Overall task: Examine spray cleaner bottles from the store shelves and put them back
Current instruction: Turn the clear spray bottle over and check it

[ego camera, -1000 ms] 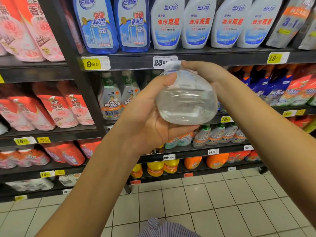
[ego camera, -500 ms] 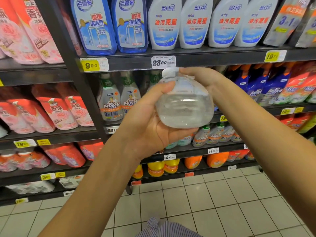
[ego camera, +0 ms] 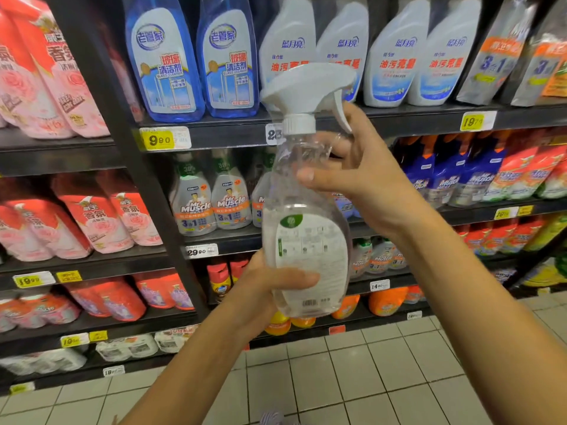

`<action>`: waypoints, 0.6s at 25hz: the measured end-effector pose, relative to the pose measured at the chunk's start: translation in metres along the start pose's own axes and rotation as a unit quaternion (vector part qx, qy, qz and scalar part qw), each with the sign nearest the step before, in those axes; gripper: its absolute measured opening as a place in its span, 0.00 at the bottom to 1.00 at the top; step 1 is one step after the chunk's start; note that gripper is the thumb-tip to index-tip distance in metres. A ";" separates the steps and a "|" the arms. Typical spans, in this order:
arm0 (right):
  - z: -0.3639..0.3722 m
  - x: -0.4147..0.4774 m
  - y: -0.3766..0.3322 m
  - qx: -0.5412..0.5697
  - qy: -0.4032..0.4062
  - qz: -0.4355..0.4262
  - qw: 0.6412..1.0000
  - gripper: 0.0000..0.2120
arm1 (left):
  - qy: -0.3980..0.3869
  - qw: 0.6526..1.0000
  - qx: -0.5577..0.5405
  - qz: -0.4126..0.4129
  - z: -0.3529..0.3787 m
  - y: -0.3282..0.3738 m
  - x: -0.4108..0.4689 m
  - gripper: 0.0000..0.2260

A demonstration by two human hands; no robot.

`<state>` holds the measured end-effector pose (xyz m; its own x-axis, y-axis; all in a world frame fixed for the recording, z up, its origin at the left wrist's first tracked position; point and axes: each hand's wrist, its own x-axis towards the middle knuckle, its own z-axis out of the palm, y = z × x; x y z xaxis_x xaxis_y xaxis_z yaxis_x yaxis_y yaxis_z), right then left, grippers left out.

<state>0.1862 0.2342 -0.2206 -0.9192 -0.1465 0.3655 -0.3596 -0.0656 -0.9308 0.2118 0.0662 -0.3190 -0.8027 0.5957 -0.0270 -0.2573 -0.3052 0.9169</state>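
I hold a clear spray cleaner bottle point(ego camera: 306, 240) upright in front of the shelves, its white trigger head at the top and its back label with a barcode facing me. My left hand point(ego camera: 270, 289) grips the lower body, thumb across the label. My right hand point(ego camera: 352, 170) grips the neck just under the trigger, thumb on the front. The liquid inside is colourless.
Dark store shelves point(ego camera: 214, 139) fill the view. Blue glass-cleaner bottles point(ego camera: 165, 62) and white spray bottles point(ego camera: 395, 56) stand on the top shelf, Mr Muscle bottles point(ego camera: 196, 200) behind the held bottle, red-pink refill pouches point(ego camera: 92, 216) at left. Pale floor tiles point(ego camera: 352, 378) lie below.
The bottle has swung from bottom-towards-me to upright with its back label facing me. My left hand slid down to its lower body and my right hand now grips the neck.
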 end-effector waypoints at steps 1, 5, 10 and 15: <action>0.006 -0.008 0.001 0.006 -0.008 -0.007 1.000 0.43 | -0.006 1.000 0.002 0.013 -0.003 -0.003 -0.002 0.26; 0.022 -0.029 0.011 0.017 -0.063 -0.035 0.997 0.39 | -0.024 0.998 -0.040 0.037 -0.009 -0.006 -0.008 0.23; 0.020 -0.036 0.014 0.072 -0.207 -0.004 0.976 0.46 | -0.176 0.957 -0.225 0.044 0.001 0.010 -0.007 0.21; 0.033 -0.033 0.014 0.084 -0.084 0.013 0.993 0.41 | -0.187 0.925 -0.327 0.049 0.001 -0.003 -0.001 0.18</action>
<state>0.2168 0.2059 -0.2452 -0.8833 -0.3122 0.3499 -0.2903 -0.2219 -0.9309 0.2136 0.0674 -0.3219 -0.6282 0.7193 0.2964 -0.5613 -0.6829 0.4675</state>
